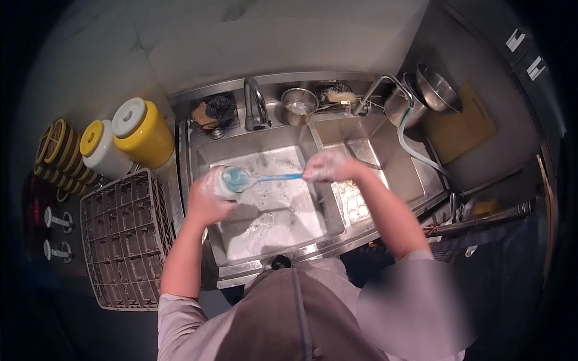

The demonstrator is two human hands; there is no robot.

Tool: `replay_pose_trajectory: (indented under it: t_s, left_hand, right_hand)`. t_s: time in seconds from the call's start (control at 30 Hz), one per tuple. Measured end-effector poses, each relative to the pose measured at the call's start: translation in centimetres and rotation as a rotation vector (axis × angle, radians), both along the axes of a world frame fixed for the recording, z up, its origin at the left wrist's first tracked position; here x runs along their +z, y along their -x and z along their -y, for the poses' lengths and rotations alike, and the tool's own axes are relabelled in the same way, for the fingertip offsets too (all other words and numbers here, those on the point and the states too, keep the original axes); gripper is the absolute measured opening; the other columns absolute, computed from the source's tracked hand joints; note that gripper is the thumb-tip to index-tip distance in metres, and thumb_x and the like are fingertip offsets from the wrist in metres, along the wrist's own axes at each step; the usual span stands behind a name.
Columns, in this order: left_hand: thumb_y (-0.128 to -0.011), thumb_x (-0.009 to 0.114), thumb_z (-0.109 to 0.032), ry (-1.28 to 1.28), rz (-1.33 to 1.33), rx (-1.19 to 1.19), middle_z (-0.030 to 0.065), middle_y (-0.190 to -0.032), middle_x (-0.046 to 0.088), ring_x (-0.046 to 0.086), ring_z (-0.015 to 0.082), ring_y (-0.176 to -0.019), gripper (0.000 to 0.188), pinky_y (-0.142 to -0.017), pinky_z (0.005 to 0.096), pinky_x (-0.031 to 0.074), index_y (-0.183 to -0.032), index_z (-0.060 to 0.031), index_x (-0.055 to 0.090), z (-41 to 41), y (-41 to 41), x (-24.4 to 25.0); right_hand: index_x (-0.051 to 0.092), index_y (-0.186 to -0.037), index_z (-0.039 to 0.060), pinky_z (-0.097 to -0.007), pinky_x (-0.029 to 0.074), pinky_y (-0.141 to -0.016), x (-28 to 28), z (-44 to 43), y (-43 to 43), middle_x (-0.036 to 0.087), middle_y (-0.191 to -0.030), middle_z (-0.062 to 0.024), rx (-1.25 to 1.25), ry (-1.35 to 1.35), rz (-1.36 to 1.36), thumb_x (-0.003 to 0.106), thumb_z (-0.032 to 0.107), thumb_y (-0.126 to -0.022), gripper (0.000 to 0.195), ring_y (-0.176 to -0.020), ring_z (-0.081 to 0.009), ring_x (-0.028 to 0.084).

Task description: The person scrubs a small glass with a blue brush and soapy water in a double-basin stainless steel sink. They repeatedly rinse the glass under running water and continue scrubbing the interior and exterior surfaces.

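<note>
Over the left basin of a stainless steel double sink [275,225], my left hand [210,196] grips a soapy, rounded vessel [221,182]; foam hides its exact kind. My right hand [329,167], also covered in suds, is closed on the end of a blue handle [280,177]. This handle runs left to a blue-green scrubbing head [235,178] at the vessel's mouth. Suds and shallow wetness cover the floor of the left basin. Several round clear items [354,203] lie in the right basin.
Two faucets [255,104] [384,85] rise behind the basins, with a metal pot [299,106] between them. A brown compartment rack [124,243] and yellow and white lidded containers [144,135] stand left. Metal bowls [437,88] and a cutting board [463,126] are at right.
</note>
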State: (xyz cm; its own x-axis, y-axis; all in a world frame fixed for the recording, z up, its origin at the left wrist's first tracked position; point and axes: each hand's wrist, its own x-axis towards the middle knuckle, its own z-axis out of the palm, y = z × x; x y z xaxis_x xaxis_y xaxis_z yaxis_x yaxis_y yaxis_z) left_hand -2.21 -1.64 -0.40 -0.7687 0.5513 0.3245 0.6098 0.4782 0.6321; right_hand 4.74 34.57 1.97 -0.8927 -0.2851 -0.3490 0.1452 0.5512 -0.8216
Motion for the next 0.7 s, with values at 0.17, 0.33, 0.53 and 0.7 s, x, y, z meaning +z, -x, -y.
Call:
replay_pose_trajectory:
  t_s: [0.17,0.33,0.53,0.7]
  left_hand:
    - [-0.066,0.078,-0.006,-0.368,0.405,-0.035,0.0098,-0.108,0.072,0.071,0.0215,-0.099,0.057,-0.092,0.0352,0.055,-0.121,-0.002,0.065,1.2,-0.5,-0.2]
    - [-0.073,0.084,-0.01,-0.787,0.824,-0.339,0.0081,-0.112,0.07,0.069,0.0198,-0.095,0.058,-0.09,0.0356,0.056,-0.126,-0.0009,0.06,-1.6,-2.1,0.3]
    - [-0.082,0.077,-0.066,-1.204,1.121,-0.42,0.0118,-0.104,0.067,0.071,0.0262,-0.089,0.081,-0.073,0.039,0.061,-0.129,-0.0032,0.056,-4.6,-3.6,0.0]
    - [-0.085,0.055,-0.083,-1.4,1.399,-0.418,0.0108,-0.106,0.068,0.071,0.0261,-0.087,0.088,-0.072,0.0383,0.061,-0.129,-0.0061,0.057,-5.4,-2.9,-1.3]
  right_hand:
    - [0.07,-0.091,0.011,-0.0258,0.039,-0.055,-7.2,4.8,-3.4,0.054,-0.066,0.0065,-0.089,0.367,0.175,0.073,0.039,-0.098,0.029,-0.062,-0.006,0.051]
    - [0.049,-0.145,0.0158,-0.0252,0.046,-0.061,-5.0,8.7,-1.6,0.061,-0.105,-0.0027,0.009,0.666,-0.066,0.079,0.033,-0.093,0.062,-0.075,-0.0114,0.061]
    - [0.029,-0.162,0.0223,-0.0283,0.05,-0.065,2.1,9.9,2.1,0.057,-0.133,-0.0073,-0.087,0.953,-0.125,0.079,0.043,-0.09,0.09,-0.089,-0.0146,0.064]
    - [0.035,-0.16,0.0168,-0.0375,0.055,-0.078,4.8,10.7,4.3,0.05,-0.152,-0.0075,-0.144,0.27,-0.475,0.08,0.051,-0.085,0.094,-0.112,-0.018,0.061]
